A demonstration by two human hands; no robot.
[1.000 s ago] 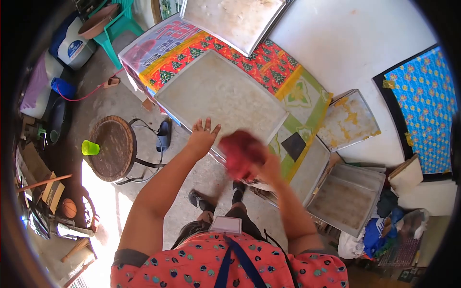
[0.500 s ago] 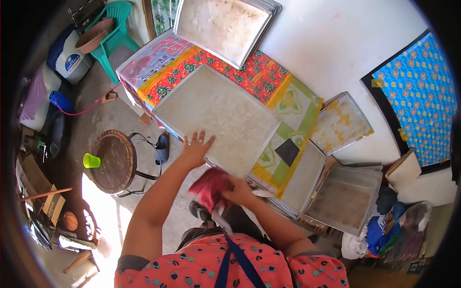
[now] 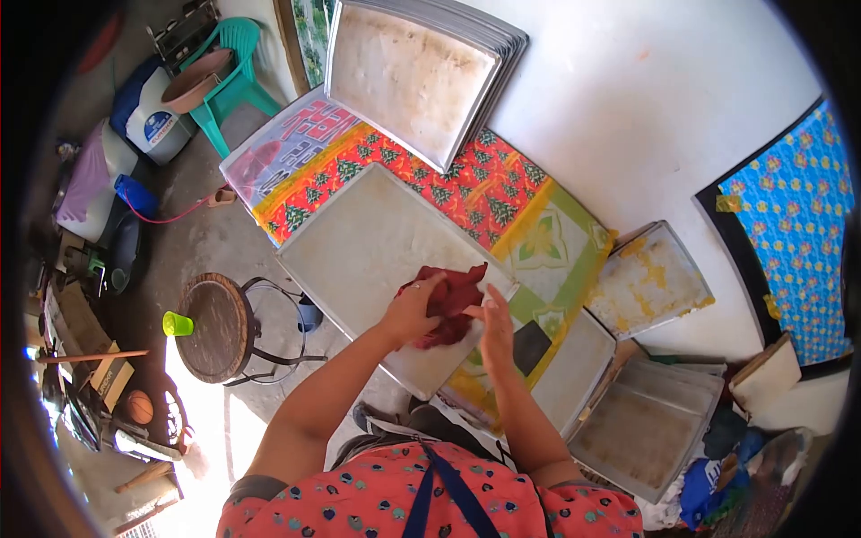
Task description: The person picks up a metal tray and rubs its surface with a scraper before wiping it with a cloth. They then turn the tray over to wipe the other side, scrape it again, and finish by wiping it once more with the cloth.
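So I've got my left hand (image 3: 410,316) bunched around a dark red cloth (image 3: 459,291), which pokes out past my fingers over the big metal tray (image 3: 345,229). My right hand (image 3: 496,335) is just right of the cloth, fingers pointing up at its edge, and honestly I can't tell if they're pinching any of it.

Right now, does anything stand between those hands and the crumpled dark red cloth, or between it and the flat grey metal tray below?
Nothing visible does. The left hand grips the crumpled dark red cloth, the right hand is close beside it, and no other object shows between cloth and flat grey metal tray.
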